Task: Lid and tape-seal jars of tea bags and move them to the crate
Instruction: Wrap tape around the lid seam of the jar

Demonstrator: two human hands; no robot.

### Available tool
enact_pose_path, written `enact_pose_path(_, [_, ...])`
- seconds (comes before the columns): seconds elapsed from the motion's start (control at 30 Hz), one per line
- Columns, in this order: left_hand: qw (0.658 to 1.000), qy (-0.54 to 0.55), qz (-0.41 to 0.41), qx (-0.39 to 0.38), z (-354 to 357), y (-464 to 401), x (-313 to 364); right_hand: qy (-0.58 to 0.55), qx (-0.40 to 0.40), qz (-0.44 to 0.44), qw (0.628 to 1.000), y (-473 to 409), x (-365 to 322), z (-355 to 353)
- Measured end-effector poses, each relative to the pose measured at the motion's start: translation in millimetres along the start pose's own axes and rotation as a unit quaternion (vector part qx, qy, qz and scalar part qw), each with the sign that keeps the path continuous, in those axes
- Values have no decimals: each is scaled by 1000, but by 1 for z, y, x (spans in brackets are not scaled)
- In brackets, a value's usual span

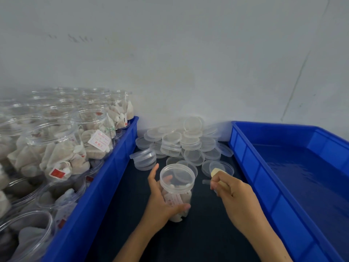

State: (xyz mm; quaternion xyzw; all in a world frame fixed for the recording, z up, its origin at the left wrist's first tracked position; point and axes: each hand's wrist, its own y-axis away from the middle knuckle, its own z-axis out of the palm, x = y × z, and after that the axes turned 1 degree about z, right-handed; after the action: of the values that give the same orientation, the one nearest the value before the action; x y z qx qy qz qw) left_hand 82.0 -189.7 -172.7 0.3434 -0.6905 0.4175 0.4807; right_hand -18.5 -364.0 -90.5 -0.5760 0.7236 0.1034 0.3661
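Left hand (pixel 160 203) is wrapped around a clear jar of tea bags (pixel 177 191), fingers curled round its lower body, the jar standing upright on the dark desk (pixel 117 214) between the two crates. A clear lid (pixel 177 176) already sits on its mouth. Right hand (pixel 229 188) comes in just beside the lid, fingers closed in a pinch on a small tape roll (pixel 214 173), with what looks like a short clear strip sticking out toward the jar; it is blurred, so hard to be sure.

Far behind, a heap of spare lids (pixel 181 142) lies against the wall. On the left, a blue crate (pixel 105 178) is packed with open jars of tea bags (pixel 62 148). On the right, the other blue crate (pixel 264 167) waits, with nothing showing in the part in view.

The sealing looks about to start, and here is where it could slip. If the lid is not seated square, the tape may lock in a gap. If the left hand loosens while the strip is pressed on, the jar could turn or tip. Clear tape on clear plastic is easy to lose, and a strip can fold onto itself before it lands on the seam.
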Motion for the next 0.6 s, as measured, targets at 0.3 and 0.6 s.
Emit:
enact_pose_path(0.3, [996, 80, 35, 31, 1, 8, 15, 36, -27, -43, 998, -1, -4, 3])
enact_pose_path(0.6, [998, 59, 10, -5, -2, 12, 10, -6, -67, -56, 996, -11, -27, 14])
